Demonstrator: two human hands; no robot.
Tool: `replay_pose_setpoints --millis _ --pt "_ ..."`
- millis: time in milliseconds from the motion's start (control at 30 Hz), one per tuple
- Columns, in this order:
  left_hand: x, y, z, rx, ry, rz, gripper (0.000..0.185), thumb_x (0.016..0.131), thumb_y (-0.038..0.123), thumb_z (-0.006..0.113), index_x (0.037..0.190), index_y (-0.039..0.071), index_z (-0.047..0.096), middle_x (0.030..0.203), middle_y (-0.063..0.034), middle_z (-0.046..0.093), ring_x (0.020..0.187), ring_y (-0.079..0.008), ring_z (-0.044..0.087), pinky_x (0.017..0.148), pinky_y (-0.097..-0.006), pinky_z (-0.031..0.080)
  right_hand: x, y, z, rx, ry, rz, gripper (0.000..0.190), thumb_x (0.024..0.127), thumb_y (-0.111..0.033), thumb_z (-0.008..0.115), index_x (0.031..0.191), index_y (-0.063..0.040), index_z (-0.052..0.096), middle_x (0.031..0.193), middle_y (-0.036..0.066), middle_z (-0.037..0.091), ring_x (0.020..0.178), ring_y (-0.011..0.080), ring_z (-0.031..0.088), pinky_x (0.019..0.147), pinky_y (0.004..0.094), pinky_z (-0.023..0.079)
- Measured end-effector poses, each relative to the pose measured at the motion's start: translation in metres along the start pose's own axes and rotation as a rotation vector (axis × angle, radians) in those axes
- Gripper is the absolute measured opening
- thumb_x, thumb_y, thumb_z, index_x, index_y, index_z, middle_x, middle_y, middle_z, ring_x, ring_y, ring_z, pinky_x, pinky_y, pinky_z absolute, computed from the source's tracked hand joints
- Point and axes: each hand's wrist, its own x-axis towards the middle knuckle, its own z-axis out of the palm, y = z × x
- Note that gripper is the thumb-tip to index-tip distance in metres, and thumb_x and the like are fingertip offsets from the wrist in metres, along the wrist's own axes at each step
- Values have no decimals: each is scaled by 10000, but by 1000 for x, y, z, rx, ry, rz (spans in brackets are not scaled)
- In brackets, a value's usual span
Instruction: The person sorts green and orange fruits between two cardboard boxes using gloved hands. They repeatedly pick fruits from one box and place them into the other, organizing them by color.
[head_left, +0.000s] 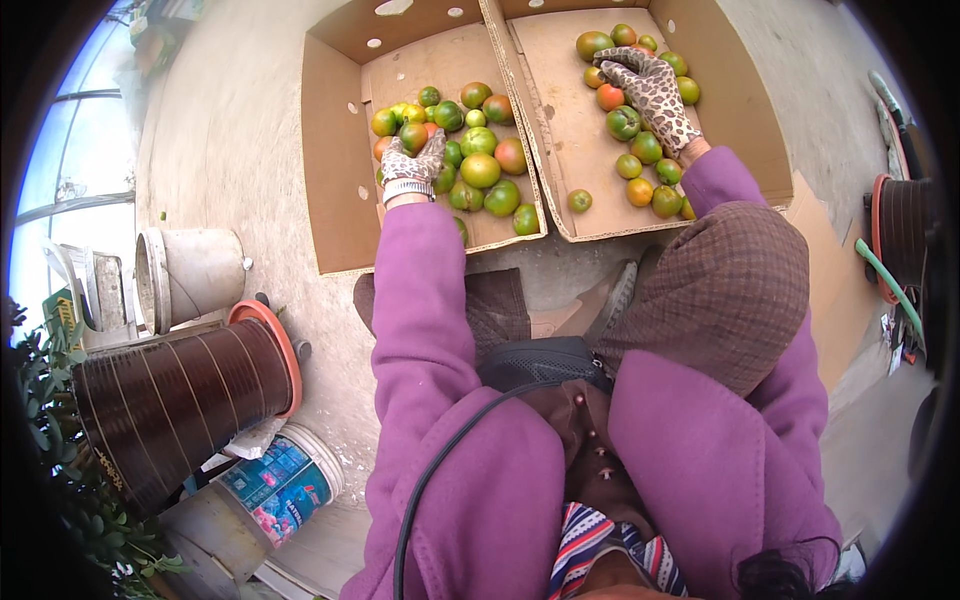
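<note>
Two cardboard boxes stand side by side before me, with green, orange and reddish tomatoes in both. In the left box (337, 150), my left hand (412, 161), in a leopard-print glove, has thumb and fingers around a green-orange tomato (413, 136). More tomatoes lie close around it, among them a large green one (480, 171). Over the right box (559, 150), my right hand (649, 90), gloved alike, reaches palm down among the tomatoes. Its bent fingers are beside a green tomato (593, 46) and above a red-orange one (610, 96). The palm hides whatever is beneath it.
On the left, a dirty white bucket (199, 270) lies on its side near a large brown plant pot (187, 397) with an orange rim. A blue printed bucket (285, 480) is below. Flat cardboard (814, 255), another brown pot (904, 232) and a green hose piece (889, 285) are right.
</note>
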Motion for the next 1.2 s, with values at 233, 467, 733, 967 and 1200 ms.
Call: replay_pose_setpoints --millis 233,467,733,967,1200 --pt "29 -9 8 -1603 -186 -226 508 985 328 424 1367 -4 383 1428 -144 416 1334 -246 370 1107 -362 309 3 -8 -40 148 193 95 242 892 -114 640 1113 -19 660 1033 59 684 945 114 619 817 233 510" --pt "20 14 14 -1316 -445 93 487 967 304 468 1267 -75 411 1356 -320 394 1247 -444 415 1077 -534 326 1 64 -85 -629 -150 365 338 776 -77 691 1111 -45 659 1071 141 677 999 235 642 891 330 500" --pt "9 20 13 -1281 -477 59 468 967 250 477 1278 -95 416 1368 -313 392 1277 -431 390 1100 -515 300 -14 39 -48 -1127 -526 263 419 705 -99 719 1113 -51 636 1081 186 633 1048 313 607 879 383 497" --pt "9 17 15 -1144 -574 143 516 957 326 491 1306 -49 429 1354 -276 443 1240 -395 448 1061 -488 334 -2 27 -35 -1034 -288 173 452 769 -220 698 1190 -89 598 1138 156 635 1045 296 619 897 391 492" --pt "1 25 14 -1062 -990 355 579 945 351 536 1372 -11 389 1228 -206 546 965 -252 591 768 -330 502 0 -66 26 -627 -212 -589 417 841 -267 675 1222 -118 589 1160 100 630 1065 281 604 922 371 480"
